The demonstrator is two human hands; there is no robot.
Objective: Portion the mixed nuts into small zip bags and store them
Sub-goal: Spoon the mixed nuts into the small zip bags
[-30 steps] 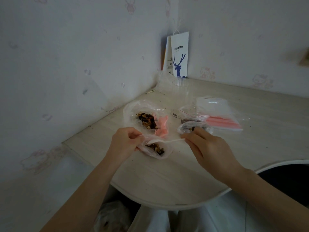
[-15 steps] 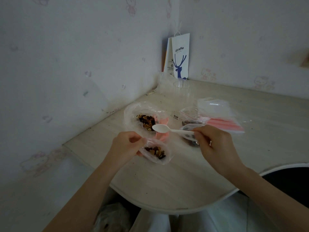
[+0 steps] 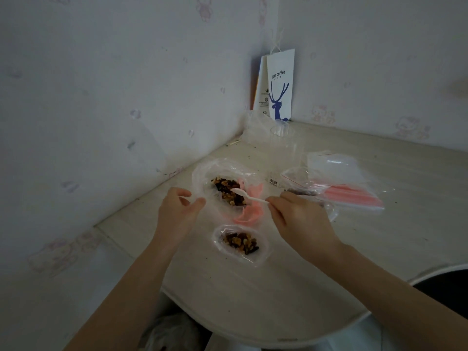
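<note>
Mid-portioning. Right hand [image 3: 298, 219] pinched the handle of a white spoon [image 3: 247, 196], fingers clamped on it, spoon bowl over the nuts [image 3: 228, 191] in the big bag [image 3: 202, 173], which sat open on the bench [image 3: 278, 287] near the wall. Left hand [image 3: 177, 214] held nothing, fingers and thumb apart, just beside the big bag's rim; touching or not, could not tell. One small zip bag [image 3: 240, 243] lay between the forearms, part filled, looked unsealed. A second small bag [image 3: 331, 211] was mostly hidden behind the right hand. Pack of empty zip bags [image 3: 342, 178] lay to the right, plenty of nuts remained, so more portions were likely left. Sealing and storing not yet done. Paper bag [image 3: 279, 84] stood in the corner
</note>
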